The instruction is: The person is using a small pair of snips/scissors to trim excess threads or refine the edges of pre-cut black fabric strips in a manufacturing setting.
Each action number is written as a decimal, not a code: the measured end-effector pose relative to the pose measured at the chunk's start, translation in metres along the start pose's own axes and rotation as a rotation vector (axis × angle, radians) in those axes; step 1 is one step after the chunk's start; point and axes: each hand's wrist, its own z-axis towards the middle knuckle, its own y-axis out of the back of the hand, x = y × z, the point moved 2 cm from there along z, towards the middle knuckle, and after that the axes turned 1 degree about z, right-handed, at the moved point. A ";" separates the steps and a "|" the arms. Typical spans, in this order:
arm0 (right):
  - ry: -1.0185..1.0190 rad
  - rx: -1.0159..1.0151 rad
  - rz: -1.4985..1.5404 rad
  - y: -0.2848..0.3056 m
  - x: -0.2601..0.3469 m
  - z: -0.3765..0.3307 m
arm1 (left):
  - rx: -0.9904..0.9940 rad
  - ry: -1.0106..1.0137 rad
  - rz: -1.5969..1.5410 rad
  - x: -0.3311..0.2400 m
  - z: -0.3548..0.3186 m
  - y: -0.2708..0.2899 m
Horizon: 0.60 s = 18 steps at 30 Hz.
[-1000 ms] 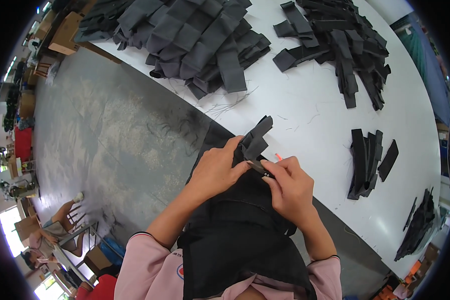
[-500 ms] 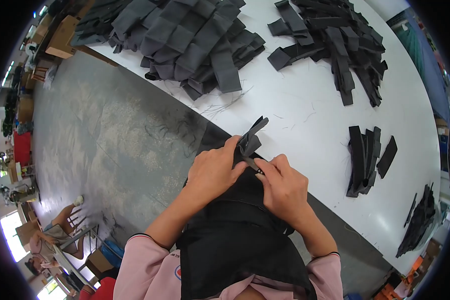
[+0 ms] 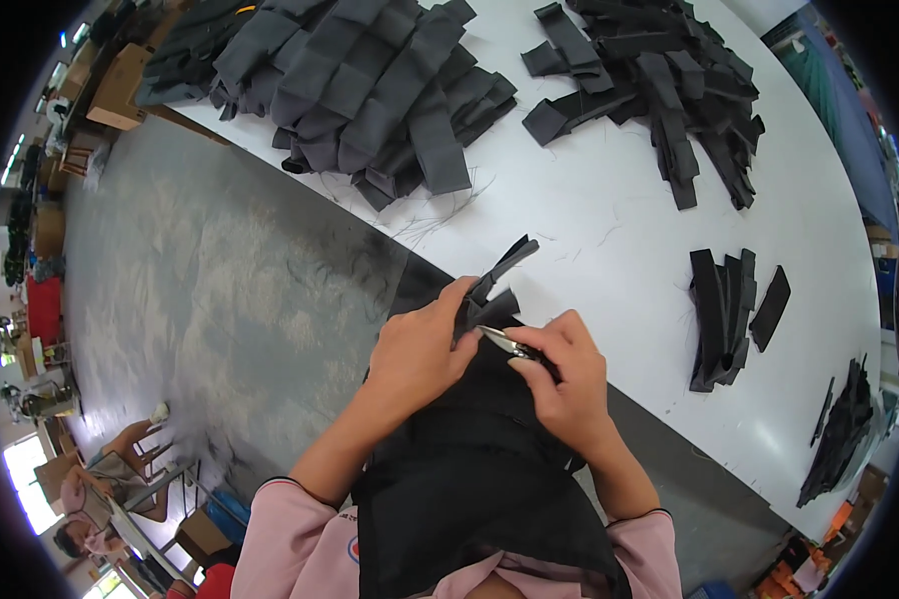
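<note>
The left hand (image 3: 420, 349) is closed on a folded dark grey fabric piece (image 3: 499, 304), pinching it between the thumb and the fingers; the piece is in front of the person's body, above the near edge of the white table (image 3: 634, 309), and its upper flaps stick out beyond the forefinger, pointing toward the table. The right hand (image 3: 571, 377) is closed around small metal thread snips (image 3: 499, 340), with the thumb and the bent forefinger pressing on them; the tip of the blades is just beside the left thumb, at the lower part of the piece; whether the blades touch the cloth or the thumb, I cannot tell.

Below both hands is the black apron (image 3: 484, 489), worn over a pink shirt (image 3: 285, 534); on the table, at the far left, lies a large heap of grey fabric pieces (image 3: 345, 85), with loose threads (image 3: 440, 212) scattered by its lower side; a second heap of dark strips (image 3: 669, 95) lies to the right of it, well apart; nearer to the right hand is a small bundle of strips (image 3: 721, 324), with a single black strip (image 3: 770, 309) just beside it; a further dark pile (image 3: 839, 439) is near the right rim of the table.
</note>
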 end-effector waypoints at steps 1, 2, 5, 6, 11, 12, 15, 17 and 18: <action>-0.031 -0.036 0.139 0.002 -0.004 -0.001 | 0.027 0.042 -0.098 0.002 -0.001 0.001; -0.185 -0.070 0.290 0.002 -0.011 -0.002 | 0.024 0.039 -0.094 0.010 0.000 -0.005; -0.184 -0.236 0.282 0.002 -0.034 0.003 | 0.033 0.009 -0.784 0.022 0.003 -0.017; -0.198 -0.255 0.280 0.000 -0.033 -0.003 | 0.127 0.066 -1.008 0.021 0.001 -0.018; -0.045 -0.283 0.071 -0.003 -0.022 -0.001 | 0.262 0.101 -1.374 0.016 0.000 -0.020; -0.013 -0.294 0.045 -0.004 -0.022 0.000 | 0.279 0.101 -1.397 0.016 -0.001 -0.020; 0.050 -0.304 -0.002 -0.008 -0.021 0.006 | 0.301 0.093 -1.440 0.017 -0.001 -0.023; 0.076 -0.300 -0.023 -0.008 -0.021 0.012 | 0.305 0.091 -1.465 0.018 -0.002 -0.025; 0.014 -0.290 0.079 -0.007 -0.021 0.015 | 0.285 0.120 -1.524 0.019 -0.002 -0.025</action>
